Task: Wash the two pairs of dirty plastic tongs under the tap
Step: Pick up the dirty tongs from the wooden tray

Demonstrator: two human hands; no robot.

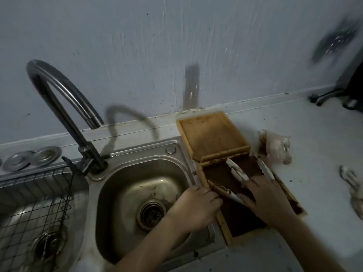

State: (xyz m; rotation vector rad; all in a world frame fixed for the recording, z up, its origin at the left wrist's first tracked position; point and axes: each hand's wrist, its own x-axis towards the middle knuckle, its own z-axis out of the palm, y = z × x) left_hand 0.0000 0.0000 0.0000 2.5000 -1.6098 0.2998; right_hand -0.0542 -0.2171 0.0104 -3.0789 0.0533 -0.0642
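Note:
Two pairs of dirty plastic tongs lie over a wooden tray (204,173) holding dark brown dirt, just right of the sink. The white pair (236,170) fans its two arms up and away from my right hand (269,197), whose fingers close over its hinge end. The second pair (221,190), smeared brown, lies across the tray's left part between my hands. My left hand (196,207) reaches over the sink's right rim and grips that pair's left end. The curved tap (59,107) stands at the sink's back left, with no water running.
The steel sink basin (125,193) has a stained drain (151,214). A wire rack (39,203) fills the left basin. An empty wooden tray (212,138) sits behind the dirty one. A plastic bag (275,148) and a crumpled cloth (353,185) lie on the counter at right.

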